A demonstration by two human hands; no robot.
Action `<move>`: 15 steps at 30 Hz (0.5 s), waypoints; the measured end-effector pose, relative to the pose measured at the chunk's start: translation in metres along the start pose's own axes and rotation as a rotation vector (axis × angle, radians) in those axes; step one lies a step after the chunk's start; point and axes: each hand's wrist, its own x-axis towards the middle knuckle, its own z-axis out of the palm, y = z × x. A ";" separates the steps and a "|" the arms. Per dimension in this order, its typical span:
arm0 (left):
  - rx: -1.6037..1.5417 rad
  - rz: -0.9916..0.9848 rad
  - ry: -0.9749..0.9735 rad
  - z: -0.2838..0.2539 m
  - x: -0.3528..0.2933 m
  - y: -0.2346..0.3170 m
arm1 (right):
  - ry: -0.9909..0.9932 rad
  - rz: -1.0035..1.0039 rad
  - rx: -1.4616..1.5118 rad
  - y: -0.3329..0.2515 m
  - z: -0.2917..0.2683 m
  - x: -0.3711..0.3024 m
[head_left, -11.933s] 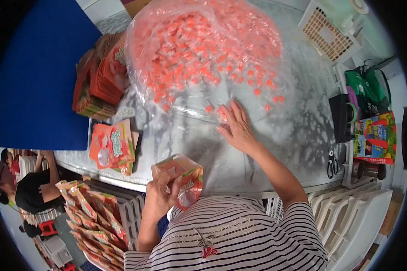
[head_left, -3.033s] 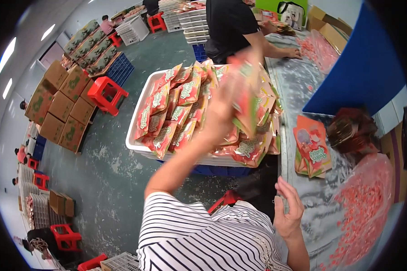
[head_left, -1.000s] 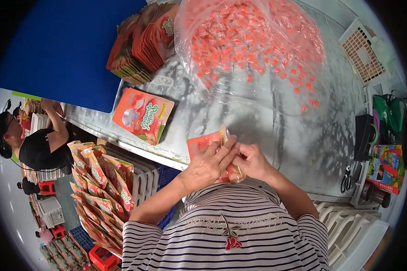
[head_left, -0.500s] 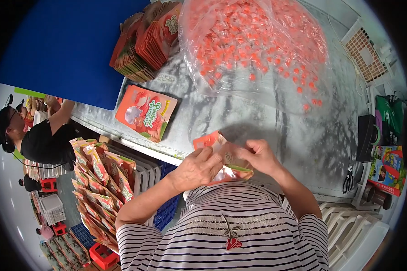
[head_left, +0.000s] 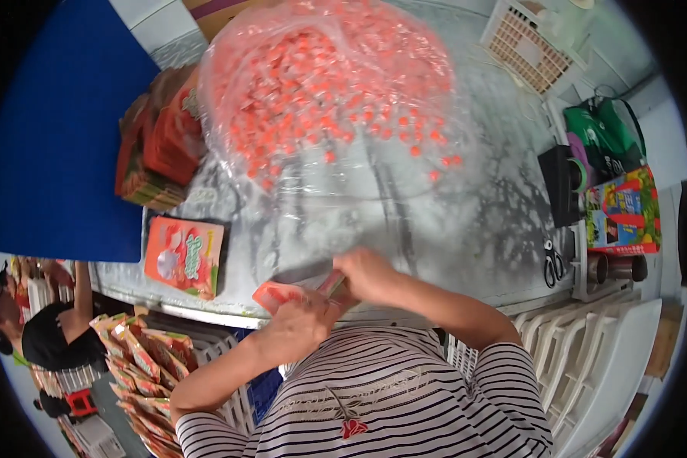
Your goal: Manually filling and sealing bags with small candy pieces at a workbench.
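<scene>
Mottled grey worktop [head_left: 481,229]: one pouch [head_left: 275,295] in hand, plenty waiting

Pouch held at the worktop's near edge, just in front of the striped shirt [head_left: 404,404]. Left hand [head_left: 294,328], back upward, clamps it, fingers closed over the middle. Right hand [head_left: 365,275] has fingers bunched at the pouch's right end; blur there, so cannot tell whether they pinch the rim.

Progress, as I judge it: plump pouches [head_left: 141,370] at lower left look done; the one in hand looks unfinished. Left over: a small flat stack [head_left: 183,256], a thick bundle [head_left: 160,145], and the clear bag [head_left: 320,91] of red-orange pieces.

Orientation: red corner points left and slightly up; long axis seems to run left to right across the body.
</scene>
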 end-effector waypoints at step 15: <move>-0.112 -0.403 0.288 -0.030 -0.012 -0.003 | 0.676 0.227 -0.270 0.180 -0.127 0.006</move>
